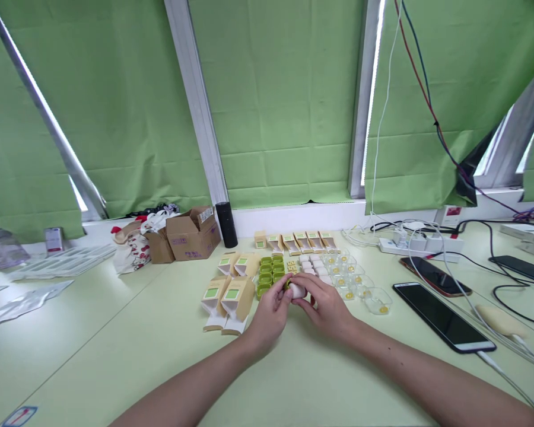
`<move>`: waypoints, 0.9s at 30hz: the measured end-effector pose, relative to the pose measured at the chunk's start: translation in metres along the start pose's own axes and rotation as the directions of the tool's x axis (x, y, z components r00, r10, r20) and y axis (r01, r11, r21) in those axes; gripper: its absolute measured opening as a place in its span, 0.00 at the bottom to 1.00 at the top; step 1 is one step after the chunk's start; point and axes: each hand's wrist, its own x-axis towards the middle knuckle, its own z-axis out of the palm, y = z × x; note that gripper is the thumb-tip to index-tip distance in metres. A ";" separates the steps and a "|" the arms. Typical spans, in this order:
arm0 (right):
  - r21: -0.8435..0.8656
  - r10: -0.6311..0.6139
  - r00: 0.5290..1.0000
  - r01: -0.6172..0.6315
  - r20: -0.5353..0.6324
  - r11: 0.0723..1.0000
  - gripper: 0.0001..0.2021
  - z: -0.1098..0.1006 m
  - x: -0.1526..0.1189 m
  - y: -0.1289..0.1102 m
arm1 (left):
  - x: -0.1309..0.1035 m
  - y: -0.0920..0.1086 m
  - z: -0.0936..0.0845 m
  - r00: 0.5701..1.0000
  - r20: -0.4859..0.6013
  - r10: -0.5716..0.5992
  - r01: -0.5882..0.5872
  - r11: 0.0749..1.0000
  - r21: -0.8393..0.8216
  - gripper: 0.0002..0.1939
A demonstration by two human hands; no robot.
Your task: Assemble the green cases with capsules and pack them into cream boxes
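Both hands meet above the table in front of rows of small parts. My left hand (269, 311) is closed, its fingertips around a small olive-green piece (287, 284). My right hand (329, 305) closes on a small white rounded piece (298, 290). The two pieces are end to end; whether they are joined I cannot tell. Behind my left hand stand rows of green square cups (265, 278). White rounded pieces (322, 271) lie in rows behind my right hand. Clear plastic cups with yellow spots (378, 301) sit to their right, and small yellow parts (291, 266) lie between green and white.
Open small cardboard boxes (238, 290) stand left of the hands, with another row of boxes (302, 242) behind. Phones (442, 315), white cables and a power strip (420, 245) occupy the right. A brown carton (193, 234) and black cylinder (226, 224) stand by the wall.
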 end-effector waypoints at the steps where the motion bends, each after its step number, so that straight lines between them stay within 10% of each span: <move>1: -0.008 -0.009 1.000 0.009 -0.001 1.000 0.18 0.000 0.000 0.000 | 0.000 0.000 -0.001 1.000 0.008 0.003 -0.003 1.000 -0.002 0.30; 27: -0.078 -0.098 0.995 0.097 -0.006 0.992 0.18 0.004 0.003 0.003 | 0.006 0.001 0.009 0.993 -0.120 -0.006 -0.004 0.996 -0.084 0.22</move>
